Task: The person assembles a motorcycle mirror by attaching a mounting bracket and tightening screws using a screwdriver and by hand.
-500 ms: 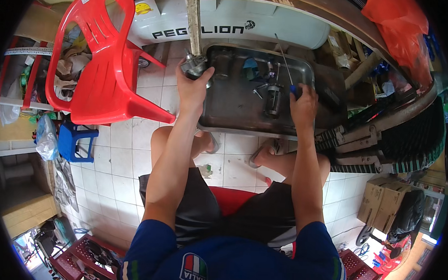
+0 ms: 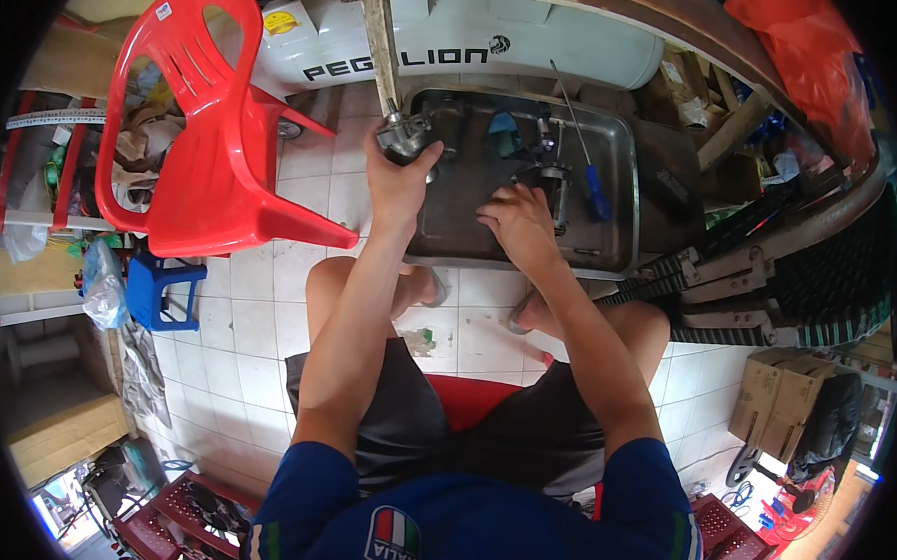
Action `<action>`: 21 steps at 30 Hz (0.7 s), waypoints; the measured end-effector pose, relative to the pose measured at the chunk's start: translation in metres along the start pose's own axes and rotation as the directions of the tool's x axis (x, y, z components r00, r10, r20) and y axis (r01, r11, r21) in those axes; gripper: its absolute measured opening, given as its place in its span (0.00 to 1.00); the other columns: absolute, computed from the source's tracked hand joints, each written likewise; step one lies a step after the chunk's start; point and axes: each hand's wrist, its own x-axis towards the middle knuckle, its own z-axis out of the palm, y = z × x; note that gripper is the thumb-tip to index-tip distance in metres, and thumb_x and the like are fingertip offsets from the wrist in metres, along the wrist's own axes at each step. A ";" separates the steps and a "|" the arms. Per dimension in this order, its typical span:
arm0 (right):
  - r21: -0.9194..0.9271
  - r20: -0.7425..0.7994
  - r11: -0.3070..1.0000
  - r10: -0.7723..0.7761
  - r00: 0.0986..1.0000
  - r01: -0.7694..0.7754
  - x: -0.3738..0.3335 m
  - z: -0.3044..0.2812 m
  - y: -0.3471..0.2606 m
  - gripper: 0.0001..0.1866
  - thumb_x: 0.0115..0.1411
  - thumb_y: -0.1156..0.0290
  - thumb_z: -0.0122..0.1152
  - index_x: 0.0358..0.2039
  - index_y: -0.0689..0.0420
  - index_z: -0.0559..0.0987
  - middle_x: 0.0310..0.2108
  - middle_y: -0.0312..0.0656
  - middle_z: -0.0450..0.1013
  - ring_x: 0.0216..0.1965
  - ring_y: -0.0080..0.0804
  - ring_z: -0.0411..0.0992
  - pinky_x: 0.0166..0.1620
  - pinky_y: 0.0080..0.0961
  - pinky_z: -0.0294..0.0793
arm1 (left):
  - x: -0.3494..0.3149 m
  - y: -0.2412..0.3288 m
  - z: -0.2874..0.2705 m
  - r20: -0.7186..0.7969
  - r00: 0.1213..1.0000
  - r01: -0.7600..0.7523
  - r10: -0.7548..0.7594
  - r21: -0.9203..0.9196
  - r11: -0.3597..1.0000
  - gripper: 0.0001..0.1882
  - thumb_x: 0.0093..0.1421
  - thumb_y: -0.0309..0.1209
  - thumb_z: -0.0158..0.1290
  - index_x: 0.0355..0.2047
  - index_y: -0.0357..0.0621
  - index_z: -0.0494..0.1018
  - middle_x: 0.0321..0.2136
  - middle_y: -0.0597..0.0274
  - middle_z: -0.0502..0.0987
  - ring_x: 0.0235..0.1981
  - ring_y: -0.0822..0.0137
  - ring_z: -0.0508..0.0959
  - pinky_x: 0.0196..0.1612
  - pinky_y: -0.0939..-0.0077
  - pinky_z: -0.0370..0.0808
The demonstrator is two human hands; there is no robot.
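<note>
My left hand (image 2: pixel 397 183) is closed round a rounded silver metal housing (image 2: pixel 405 138) with a short shaft pointing up, at the tray's left end. Over the middle of the dark metal tray (image 2: pixel 460 245), my right hand (image 2: pixel 526 228) is bent downward with curled fingers. Its fingertips are at small metal pieces, and what they pinch is hidden. Just right of that hand lies a cylindrical metal part (image 2: pixel 560 207). Farther right, a screwdriver (image 2: pixel 597 194) with a blue handle rests in the tray, its long blade reaching past the far rim. A blue-green piece (image 2: pixel 504 127) sits near the far side.
A red plastic chair (image 2: pixel 208 169) stands at the left, a blue stool (image 2: pixel 161 289) below it. Behind the tray are a white tank (image 2: pixel 558 55) and a wooden post (image 2: pixel 382 57). Folded striped chair parts (image 2: pixel 769 284) crowd the right, with cardboard boxes (image 2: pixel 776 399) nearer.
My right hand has let go of the screwdriver, which now lies in the tray, and has moved left to the small metal pieces. My left hand still holds the housing, slightly shifted right.
</note>
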 end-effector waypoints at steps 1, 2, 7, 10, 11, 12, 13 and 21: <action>-0.004 0.011 1.000 0.014 1.000 -0.014 0.002 0.002 0.000 0.05 0.56 0.64 0.64 0.33 0.46 0.85 0.38 0.34 0.78 0.49 0.34 0.71 0.53 0.34 0.64 | 0.000 -0.001 0.000 0.003 1.000 0.001 -0.001 0.004 1.000 0.39 0.49 0.24 0.68 0.59 0.38 0.59 0.44 0.61 0.74 0.42 0.71 0.75 0.44 0.78 0.74; -0.009 0.022 1.000 0.029 0.999 -0.029 0.004 0.006 0.002 0.05 0.56 0.64 0.64 0.32 0.46 0.85 0.39 0.34 0.78 0.49 0.34 0.71 0.53 0.34 0.64 | 0.000 -0.001 -0.001 0.005 1.000 0.001 -0.001 0.007 1.000 0.39 0.49 0.24 0.68 0.59 0.38 0.59 0.44 0.61 0.74 0.42 0.71 0.75 0.43 0.78 0.74; 0.104 -0.135 0.990 0.104 0.985 -0.091 0.007 0.003 -0.004 0.06 0.59 0.65 0.63 0.32 0.52 0.85 0.36 0.37 0.79 0.43 0.38 0.75 0.46 0.35 0.71 | 0.000 -0.006 -0.001 0.018 1.000 0.010 -0.010 -0.002 1.000 0.39 0.49 0.24 0.68 0.59 0.38 0.59 0.43 0.60 0.75 0.42 0.71 0.75 0.43 0.77 0.74; 0.504 -0.215 0.854 0.267 0.939 -0.127 0.007 -0.018 -0.008 0.07 0.59 0.68 0.65 0.34 0.56 0.84 0.32 0.40 0.80 0.34 0.39 0.78 0.40 0.32 0.76 | 0.000 -0.009 -0.001 0.036 0.999 0.010 -0.010 -0.002 1.000 0.39 0.49 0.24 0.68 0.59 0.38 0.59 0.44 0.60 0.75 0.42 0.71 0.76 0.43 0.77 0.74; 0.587 -0.212 0.799 0.305 0.928 -0.129 0.007 -0.028 -0.008 0.07 0.59 0.68 0.66 0.35 0.58 0.84 0.32 0.42 0.81 0.32 0.38 0.78 0.38 0.30 0.76 | 0.000 -0.011 0.000 0.043 0.999 0.010 -0.010 0.001 1.000 0.40 0.49 0.25 0.68 0.59 0.38 0.59 0.44 0.60 0.75 0.42 0.70 0.76 0.43 0.77 0.74; 0.664 -0.208 0.737 0.345 0.915 -0.127 0.006 -0.034 -0.007 0.08 0.59 0.69 0.66 0.36 0.59 0.84 0.31 0.43 0.81 0.29 0.37 0.79 0.36 0.28 0.77 | -0.001 -0.010 0.001 0.040 0.999 0.011 -0.012 0.024 1.000 0.40 0.49 0.25 0.68 0.59 0.38 0.59 0.44 0.59 0.75 0.42 0.70 0.76 0.43 0.77 0.74; 0.713 -0.165 0.683 0.382 0.909 -0.158 0.005 -0.035 -0.003 0.09 0.58 0.69 0.67 0.37 0.59 0.84 0.31 0.43 0.81 0.29 0.34 0.79 0.36 0.26 0.77 | -0.002 -0.010 0.002 0.037 0.999 0.012 -0.014 0.048 0.999 0.40 0.49 0.25 0.68 0.59 0.38 0.59 0.44 0.59 0.75 0.42 0.70 0.76 0.43 0.77 0.74; 0.943 0.092 0.240 0.477 0.874 -0.230 0.005 -0.037 0.002 0.12 0.59 0.70 0.68 0.41 0.64 0.83 0.31 0.41 0.81 0.31 0.23 0.78 0.38 0.19 0.78 | -0.016 -0.008 0.013 0.097 0.993 0.065 -0.074 0.096 0.993 0.40 0.49 0.26 0.69 0.59 0.37 0.60 0.45 0.57 0.75 0.43 0.69 0.77 0.45 0.76 0.75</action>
